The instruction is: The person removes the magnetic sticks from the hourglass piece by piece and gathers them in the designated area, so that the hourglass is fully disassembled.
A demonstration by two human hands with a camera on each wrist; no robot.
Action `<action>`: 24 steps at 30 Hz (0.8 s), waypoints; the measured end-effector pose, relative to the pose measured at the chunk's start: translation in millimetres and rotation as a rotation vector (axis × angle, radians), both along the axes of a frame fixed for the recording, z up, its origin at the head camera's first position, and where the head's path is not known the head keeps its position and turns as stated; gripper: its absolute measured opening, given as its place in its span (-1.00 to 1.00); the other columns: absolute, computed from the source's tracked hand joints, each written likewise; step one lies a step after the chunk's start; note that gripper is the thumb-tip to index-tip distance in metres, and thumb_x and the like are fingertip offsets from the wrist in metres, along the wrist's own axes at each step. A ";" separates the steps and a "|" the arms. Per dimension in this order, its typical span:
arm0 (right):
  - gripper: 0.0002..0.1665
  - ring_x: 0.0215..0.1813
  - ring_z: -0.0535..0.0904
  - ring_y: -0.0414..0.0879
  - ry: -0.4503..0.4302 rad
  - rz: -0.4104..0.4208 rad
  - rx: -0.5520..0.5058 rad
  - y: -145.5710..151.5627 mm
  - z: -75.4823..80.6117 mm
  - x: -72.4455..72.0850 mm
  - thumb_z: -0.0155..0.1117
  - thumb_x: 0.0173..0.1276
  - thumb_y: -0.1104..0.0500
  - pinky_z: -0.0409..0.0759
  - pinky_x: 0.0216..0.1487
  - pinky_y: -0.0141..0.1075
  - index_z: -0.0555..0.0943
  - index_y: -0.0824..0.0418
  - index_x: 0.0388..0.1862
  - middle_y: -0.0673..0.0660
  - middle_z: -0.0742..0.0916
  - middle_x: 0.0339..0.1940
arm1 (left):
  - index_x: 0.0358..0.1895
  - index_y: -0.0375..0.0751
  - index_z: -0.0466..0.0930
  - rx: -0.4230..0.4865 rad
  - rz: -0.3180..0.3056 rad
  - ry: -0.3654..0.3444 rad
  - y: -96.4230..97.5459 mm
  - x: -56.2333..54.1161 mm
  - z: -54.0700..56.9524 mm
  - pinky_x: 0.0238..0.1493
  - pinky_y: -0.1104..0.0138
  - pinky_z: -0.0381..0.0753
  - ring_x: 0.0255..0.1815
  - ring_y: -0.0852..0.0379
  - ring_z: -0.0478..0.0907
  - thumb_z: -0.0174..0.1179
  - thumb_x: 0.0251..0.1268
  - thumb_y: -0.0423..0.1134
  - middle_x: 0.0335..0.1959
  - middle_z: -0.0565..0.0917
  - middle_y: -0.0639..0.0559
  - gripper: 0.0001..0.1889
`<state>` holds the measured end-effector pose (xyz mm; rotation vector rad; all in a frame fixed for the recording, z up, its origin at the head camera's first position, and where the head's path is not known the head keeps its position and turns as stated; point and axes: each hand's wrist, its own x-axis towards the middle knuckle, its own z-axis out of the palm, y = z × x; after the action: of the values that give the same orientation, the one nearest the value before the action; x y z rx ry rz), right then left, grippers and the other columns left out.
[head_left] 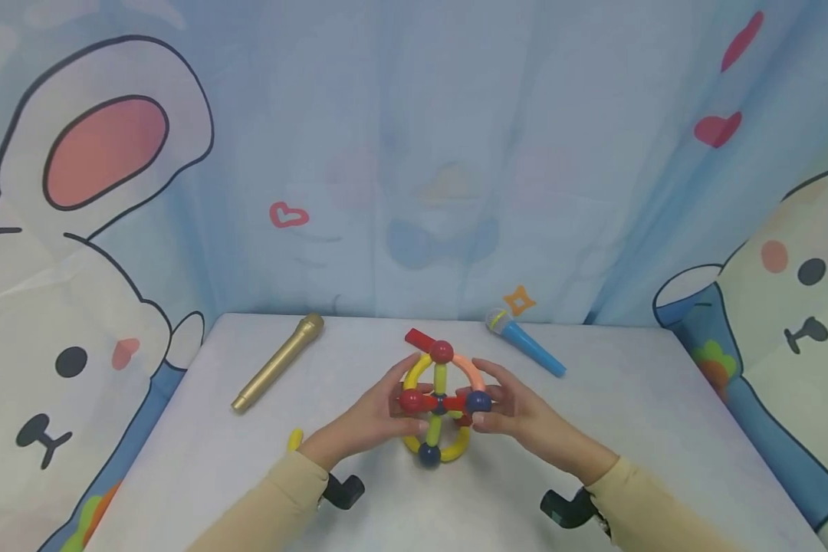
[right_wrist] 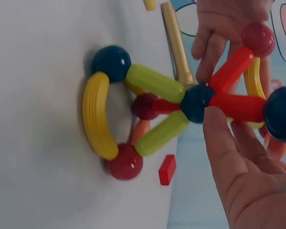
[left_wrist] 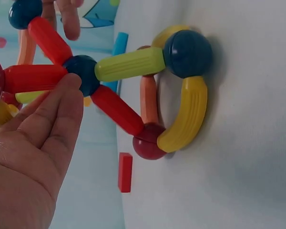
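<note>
Both hands hold a magnetic ball-and-rod construction (head_left: 433, 431), built from red and dark blue balls with red, green, yellow and orange rods. My left hand (head_left: 367, 420) grips its left side around the red ball (head_left: 410, 400). On the opposite side, my right hand (head_left: 524, 414) has thumb and fingers around the dark blue ball (head_left: 478, 402). In the left wrist view, fingertips touch the central blue ball (left_wrist: 85, 71), where several rods meet. The lower ring, with its curved yellow rod (right_wrist: 97, 117), is at the white tabletop; whether it touches is unclear.
A red block (head_left: 420, 340) lies behind the construction. Farther left is a gold microphone-shaped tube (head_left: 276, 366), and a blue microphone (head_left: 531, 347) lies back right. A yellow piece (head_left: 294, 438) shows partly behind the left forearm. A printed curtain (head_left: 441, 284) hangs behind the table (head_left: 635, 414).
</note>
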<state>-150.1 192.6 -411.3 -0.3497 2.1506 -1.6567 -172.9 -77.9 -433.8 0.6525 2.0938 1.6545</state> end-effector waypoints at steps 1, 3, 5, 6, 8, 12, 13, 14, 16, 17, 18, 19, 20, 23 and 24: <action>0.01 0.31 0.48 0.29 -0.014 0.005 -0.024 -1.1 -0.5 0.7 0.34 0.40 0.10 0.55 0.18 0.05 -0.05 0.05 0.62 0.37 0.44 0.40 | 0.61 0.15 -0.09 -0.004 0.008 -0.004 0.7 0.7 -0.1 0.16 0.12 0.58 0.30 -0.04 0.49 0.37 0.25 -0.27 0.35 0.48 -0.05 -0.02; -0.01 0.29 0.49 0.32 -0.032 0.015 -0.056 -2.6 -2.1 1.6 0.29 0.44 0.14 0.55 0.19 0.01 -0.09 0.04 0.63 0.40 0.42 0.40 | 0.61 0.12 -0.12 -0.007 0.019 -0.012 1.4 2.0 0.1 0.15 0.11 0.58 0.28 -0.05 0.50 0.37 0.25 -0.27 0.34 0.49 -0.06 -0.01; -0.03 0.28 0.51 0.31 -0.035 0.011 -0.079 -3.6 -3.6 1.2 0.26 0.46 0.16 0.54 0.20 -0.01 -0.10 0.02 0.63 0.39 0.42 0.41 | 0.61 0.08 -0.12 -0.013 0.028 -0.016 1.4 2.9 0.2 0.16 0.09 0.57 0.29 -0.07 0.49 0.37 0.24 -0.26 0.37 0.45 -0.08 0.00; -0.04 0.28 0.51 0.30 -0.038 0.004 -0.092 -3.8 -4.8 0.8 0.26 0.45 0.17 0.53 0.22 -0.01 -0.09 0.02 0.63 0.38 0.42 0.42 | 0.61 0.08 -0.13 -0.013 0.031 -0.024 1.5 2.8 0.0 0.17 0.08 0.57 0.31 -0.08 0.47 0.36 0.23 -0.25 0.38 0.44 -0.08 0.00; -0.03 0.32 0.48 0.27 -0.053 -0.013 -0.127 -4.6 -7.5 0.0 0.26 0.45 0.18 0.50 0.25 -0.01 -0.09 0.02 0.62 0.35 0.41 0.44 | 0.61 0.04 -0.14 0.007 0.029 -0.049 2.0 1.4 -0.5 0.22 0.04 0.52 0.36 -0.09 0.41 0.35 0.22 -0.27 0.42 0.39 -0.11 0.01; -0.02 0.38 0.41 0.24 -0.103 -0.037 -0.196 -8.3 -14.0 0.9 0.25 0.45 0.19 0.45 0.29 -0.02 -0.12 0.07 0.63 0.35 0.36 0.48 | 0.61 0.04 -0.15 0.043 0.023 -0.106 3.8 -3.8 -2.8 0.33 -0.09 0.36 0.38 -0.04 0.40 0.32 0.20 -0.28 0.43 0.40 -0.07 0.00; -0.03 0.39 0.40 0.24 -0.113 -0.037 -0.204 -9.8 -15.2 1.7 0.24 0.46 0.20 0.45 0.30 -0.03 -0.12 0.08 0.63 0.36 0.36 0.48 | 0.61 0.04 -0.15 0.050 0.020 -0.116 4.0 -4.9 -3.6 0.34 -0.12 0.32 0.36 -0.02 0.42 0.31 0.20 -0.28 0.42 0.41 -0.06 0.00; -0.04 0.39 0.40 0.24 -0.123 -0.039 -0.209 -11.1 -16.4 2.5 0.23 0.47 0.20 0.45 0.30 -0.04 -0.12 0.08 0.62 0.37 0.36 0.48 | 0.61 0.05 -0.14 0.053 0.020 -0.122 4.1 -5.6 -4.3 0.35 -0.14 0.30 0.34 -0.01 0.45 0.31 0.21 -0.28 0.41 0.43 -0.05 -0.01; -0.07 0.39 0.40 0.26 -0.131 -0.041 -0.224 -13.9 -18.1 3.7 0.19 0.48 0.21 0.45 0.30 -0.04 -0.12 0.10 0.62 0.38 0.37 0.47 | 0.60 0.08 -0.13 0.054 0.024 -0.129 3.9 -6.1 -5.8 0.35 -0.15 0.30 0.30 0.03 0.48 0.31 0.21 -0.28 0.40 0.44 -0.03 -0.02; -0.08 0.39 0.40 0.27 -0.133 -0.046 -0.230 -15.1 -18.7 4.1 0.18 0.49 0.21 0.46 0.29 -0.04 -0.12 0.11 0.62 0.38 0.37 0.47 | 0.60 0.07 -0.13 0.060 0.026 -0.132 3.8 -6.0 -6.4 0.35 -0.14 0.31 0.29 0.02 0.49 0.31 0.21 -0.28 0.40 0.44 -0.04 -0.02; -0.09 0.38 0.40 0.27 -0.134 -0.053 -0.236 -16.2 -19.2 4.3 0.15 0.50 0.22 0.46 0.29 -0.05 -0.13 0.12 0.62 0.38 0.37 0.46 | 0.60 0.07 -0.13 0.069 0.026 -0.134 3.9 -5.6 -6.7 0.35 -0.13 0.32 0.29 0.01 0.50 0.31 0.22 -0.28 0.40 0.43 -0.05 -0.02; -0.11 0.38 0.41 0.27 -0.135 -0.059 -0.242 -17.1 -19.3 4.3 0.13 0.51 0.23 0.47 0.28 -0.06 -0.14 0.13 0.62 0.38 0.37 0.47 | 0.60 0.06 -0.14 0.075 0.026 -0.133 4.0 -4.9 -7.1 0.34 -0.11 0.33 0.30 0.00 0.49 0.30 0.22 -0.28 0.41 0.42 -0.06 -0.02; -0.11 0.38 0.41 0.27 -0.135 -0.068 -0.250 -17.6 -19.6 4.1 0.11 0.52 0.24 0.47 0.28 -0.07 -0.14 0.13 0.62 0.38 0.36 0.47 | 0.60 0.05 -0.14 0.084 0.028 -0.135 4.2 -4.1 -7.7 0.34 -0.09 0.35 0.31 -0.01 0.48 0.30 0.23 -0.29 0.41 0.41 -0.08 -0.02; -0.13 0.37 0.43 0.24 -0.124 -0.087 -0.262 -18.0 -20.4 2.6 0.07 0.53 0.26 0.48 0.26 -0.08 -0.15 0.15 0.63 0.37 0.34 0.49 | 0.61 0.02 -0.18 0.099 0.038 -0.131 5.4 -0.2 -9.7 0.33 -0.02 0.38 0.35 -0.06 0.43 0.29 0.23 -0.30 0.43 0.39 -0.12 -0.01; -0.14 0.38 0.42 0.23 -0.121 -0.087 -0.266 -17.6 -20.7 1.9 0.06 0.53 0.27 0.48 0.26 -0.08 -0.15 0.15 0.63 0.36 0.33 0.50 | 0.61 0.00 -0.20 0.104 0.044 -0.127 5.9 1.5 -10.5 0.32 -0.01 0.39 0.36 -0.07 0.41 0.29 0.23 -0.31 0.43 0.38 -0.13 -0.01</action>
<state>-148.3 175.0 -432.0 -0.2261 1.8855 -1.9663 -171.4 -72.0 -444.2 0.5216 1.9569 1.7905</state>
